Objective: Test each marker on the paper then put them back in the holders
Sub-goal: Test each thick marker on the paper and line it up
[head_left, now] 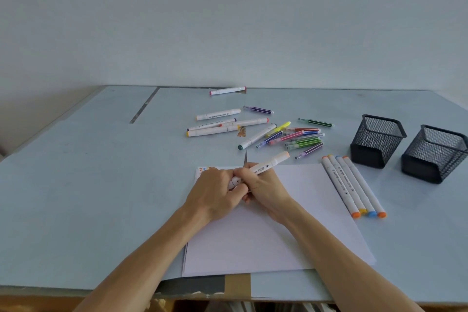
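Both your hands meet over the far left part of the paper [266, 230], which lies on the near middle of the pale blue bench [88, 197]. Your right hand [263, 185] grips a white marker [268, 163], fingers curled round its barrel; its pale peach cap points up and to the far right. Your left hand [215, 192] has its fingers curled round the marker's near end, just beside the right hand's knuckles; whether a cap is on or off there is hidden by the fingers. A few small coloured scribbles [203, 169] show at the paper's far left corner, just beyond your left hand.

Four white markers [352, 185] lie side by side along the right edge of the paper, their orange, yellow and blue caps toward you. To their right stand two black mesh holders [377, 140], upright and near each other. Farther off, in the middle of the bench, a loose scatter of thin coloured pens [301, 138] lies to the right, with thicker white markers [215, 125] to the left. One more white marker with pink ends [227, 90] rests alone at the far edge.
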